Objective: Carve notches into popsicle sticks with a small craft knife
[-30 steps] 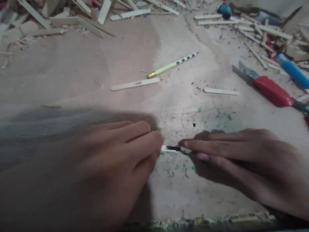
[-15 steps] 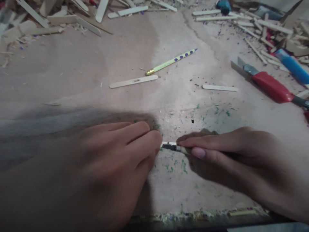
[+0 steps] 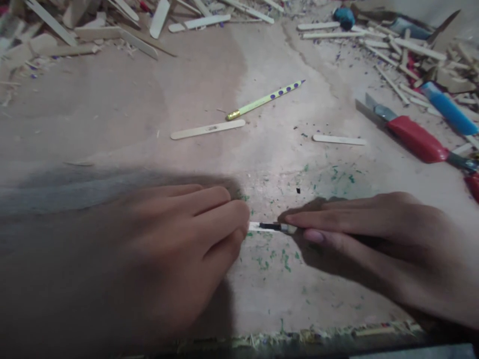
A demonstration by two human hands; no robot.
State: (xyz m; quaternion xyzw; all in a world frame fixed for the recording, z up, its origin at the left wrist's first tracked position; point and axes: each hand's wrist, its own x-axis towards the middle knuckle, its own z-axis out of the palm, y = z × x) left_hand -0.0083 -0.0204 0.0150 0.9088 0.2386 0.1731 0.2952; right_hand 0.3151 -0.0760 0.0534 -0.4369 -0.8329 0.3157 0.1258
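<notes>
My left hand [image 3: 187, 249] is closed at the left of centre, its fingertips pressed on one end of a small pale stick [image 3: 255, 226] lying on the wooden table. In my right hand [image 3: 366, 239] the thumb and fingers pinch a small cutting tool [image 3: 275, 227] with a dark blade and a metal collar. The blade lies over the stick, a little to the right of my left fingers. Green shavings are scattered around the stick.
Beyond my hands lie a yellow-green pencil [image 3: 267, 99], a craft stick [image 3: 207, 129] and a shorter stick [image 3: 339, 140]. Red-handled pliers or cutters [image 3: 417, 139] and a blue tool [image 3: 449, 107] are at the right. Wood scraps pile along the back.
My right hand and the cutting tool have moved slightly to the right, away from my left fingers, showing more of the stick. The view has shifted slightly.
</notes>
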